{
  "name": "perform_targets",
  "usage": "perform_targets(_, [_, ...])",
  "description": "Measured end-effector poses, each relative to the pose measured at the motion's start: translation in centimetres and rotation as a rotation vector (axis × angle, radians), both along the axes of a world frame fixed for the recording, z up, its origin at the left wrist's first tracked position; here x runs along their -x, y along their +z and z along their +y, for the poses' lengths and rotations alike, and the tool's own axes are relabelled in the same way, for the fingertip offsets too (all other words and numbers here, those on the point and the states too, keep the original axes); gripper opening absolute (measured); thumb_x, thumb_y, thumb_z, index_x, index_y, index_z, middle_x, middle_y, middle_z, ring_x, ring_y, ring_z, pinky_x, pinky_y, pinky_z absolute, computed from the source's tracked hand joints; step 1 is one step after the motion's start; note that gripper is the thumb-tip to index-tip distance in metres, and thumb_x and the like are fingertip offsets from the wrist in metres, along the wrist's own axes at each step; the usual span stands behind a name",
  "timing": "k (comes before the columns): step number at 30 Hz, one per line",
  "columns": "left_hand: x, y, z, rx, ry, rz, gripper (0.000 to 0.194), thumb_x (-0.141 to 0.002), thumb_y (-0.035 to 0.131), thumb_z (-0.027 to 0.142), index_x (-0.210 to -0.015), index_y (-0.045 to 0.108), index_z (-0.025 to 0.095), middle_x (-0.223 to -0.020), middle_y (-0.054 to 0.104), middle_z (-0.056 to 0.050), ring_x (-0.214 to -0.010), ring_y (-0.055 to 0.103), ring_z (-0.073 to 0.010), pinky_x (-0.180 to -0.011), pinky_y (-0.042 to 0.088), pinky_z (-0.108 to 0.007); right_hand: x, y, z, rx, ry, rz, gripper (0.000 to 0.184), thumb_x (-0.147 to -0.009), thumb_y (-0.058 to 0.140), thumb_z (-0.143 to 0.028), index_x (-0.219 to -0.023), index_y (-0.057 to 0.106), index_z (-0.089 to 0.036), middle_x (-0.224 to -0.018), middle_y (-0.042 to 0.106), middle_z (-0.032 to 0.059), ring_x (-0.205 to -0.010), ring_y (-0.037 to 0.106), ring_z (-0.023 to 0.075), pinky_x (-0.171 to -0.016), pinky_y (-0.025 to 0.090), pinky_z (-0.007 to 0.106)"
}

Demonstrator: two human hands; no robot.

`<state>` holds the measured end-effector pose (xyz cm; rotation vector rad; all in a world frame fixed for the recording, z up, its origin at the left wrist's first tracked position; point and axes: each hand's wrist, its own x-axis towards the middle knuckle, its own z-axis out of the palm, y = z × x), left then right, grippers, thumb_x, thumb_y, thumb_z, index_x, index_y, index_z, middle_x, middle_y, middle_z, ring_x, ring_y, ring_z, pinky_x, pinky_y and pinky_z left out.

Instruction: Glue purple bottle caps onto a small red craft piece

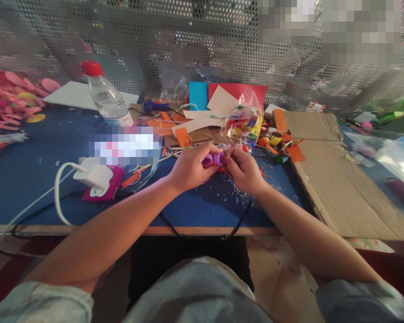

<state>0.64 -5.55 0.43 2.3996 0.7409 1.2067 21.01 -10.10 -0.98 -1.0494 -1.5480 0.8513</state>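
My left hand [192, 165] and my right hand [245, 168] meet over the blue tabletop. Between them is a purple piece curled into two small loops [218, 158], apparently foam or paper. The fingers of my left hand are closed around its left part. My right thumb and forefinger pinch at its right end; the exact contact is hidden by the fingers. Something red shows just under the hands, mostly covered. White scraps [237, 193] are scattered on the table below my right hand.
A water bottle [107, 98] with a red cap stands at left, behind a white plug on a magenta power strip [112, 184]. A clear bag of colourful pieces [245, 123] and orange scraps lie beyond my hands. Cardboard [343, 193] covers the right side. A black cable crosses the front edge.
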Motion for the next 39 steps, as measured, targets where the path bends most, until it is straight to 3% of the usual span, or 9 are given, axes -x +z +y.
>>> perform_targets(7, [0.1, 0.3, 0.0, 0.014, 0.077, -0.045, 0.030, -0.091, 0.085, 0.029, -0.116, 0.072, 0.020, -0.103, 0.085, -0.006, -0.083, 0.078, -0.0161, -0.076, 0.060, -0.027, -0.1, -0.2, -0.3, 0.022, 0.073, 0.117, 0.049, -0.101, 0.068, -0.069, -0.085, 0.052, -0.026, -0.064, 0.047, -0.0064, -0.051, 0.041, 0.0107, -0.048, 0.033, 0.028])
perform_targets(11, [0.1, 0.2, 0.1, -0.014, 0.049, -0.038, 0.031, -0.091, 0.085, 0.028, -0.118, 0.073, 0.020, -0.104, 0.084, -0.006, -0.084, 0.078, -0.0162, -0.077, 0.060, -0.027, -0.1, 0.1, -0.3, 0.022, -0.001, 0.157, 0.046, -0.102, 0.068, -0.066, -0.085, 0.058, -0.025, -0.066, 0.051, -0.0047, -0.051, 0.043, 0.0107, -0.045, 0.034, 0.028])
perform_targets(16, [0.1, 0.2, 0.0, -0.032, 0.016, -0.034, 0.028, -0.092, 0.083, 0.024, -0.117, 0.073, 0.020, -0.101, 0.084, -0.004, -0.081, 0.077, -0.0145, -0.075, 0.058, -0.026, 0.0, 0.3, -0.1, 0.016, -0.026, 0.111, 0.044, -0.096, 0.078, -0.064, -0.090, 0.064, -0.023, -0.068, 0.053, -0.0047, -0.052, 0.044, 0.0093, -0.047, 0.030, 0.028])
perform_targets(21, [0.1, -0.1, 0.1, -0.067, -0.016, -0.003, 0.026, -0.092, 0.080, 0.023, -0.117, 0.072, 0.021, -0.098, 0.084, -0.003, -0.079, 0.077, -0.0141, -0.073, 0.057, -0.026, 0.1, 0.5, -0.1, 0.002, -0.056, 0.048, 0.029, -0.094, 0.079, -0.047, -0.088, 0.066, -0.022, -0.069, 0.057, -0.0034, -0.057, 0.047, 0.0103, -0.053, 0.035, 0.028])
perform_targets(28, [0.0, -0.2, 0.2, -0.129, -0.085, 0.059, 0.026, -0.092, 0.077, 0.016, -0.117, 0.072, 0.022, -0.101, 0.084, -0.002, -0.086, 0.079, -0.0146, -0.079, 0.059, -0.026, 0.1, 0.5, -0.2, -0.032, -0.121, -0.117, 0.011, -0.087, 0.070, -0.031, -0.082, 0.069, -0.021, -0.069, 0.063, -0.0007, -0.063, 0.052, 0.0137, -0.058, 0.040, 0.030])
perform_targets(33, [0.0, -0.2, 0.2, -0.128, -0.078, 0.075, 0.027, -0.092, 0.079, 0.018, -0.118, 0.073, 0.023, -0.102, 0.085, -0.002, -0.088, 0.080, -0.0150, -0.081, 0.060, -0.026, 0.0, 0.8, -0.4, -0.061, -0.155, -0.222, 0.013, -0.086, 0.061, -0.028, -0.080, 0.070, -0.020, -0.067, 0.063, -0.0008, -0.061, 0.050, 0.0129, -0.058, 0.038, 0.030])
perform_targets(39, [0.1, -0.1, 0.2, -0.048, -0.028, 0.031, 0.031, -0.093, 0.084, 0.031, -0.120, 0.073, 0.022, -0.102, 0.085, -0.004, -0.082, 0.079, -0.0155, -0.075, 0.058, -0.027, 0.0, 0.9, -0.2, -0.029, -0.111, -0.122, 0.016, -0.094, 0.062, -0.032, -0.081, 0.062, -0.023, -0.061, 0.052, -0.0046, -0.054, 0.042, 0.0112, -0.053, 0.032, 0.030])
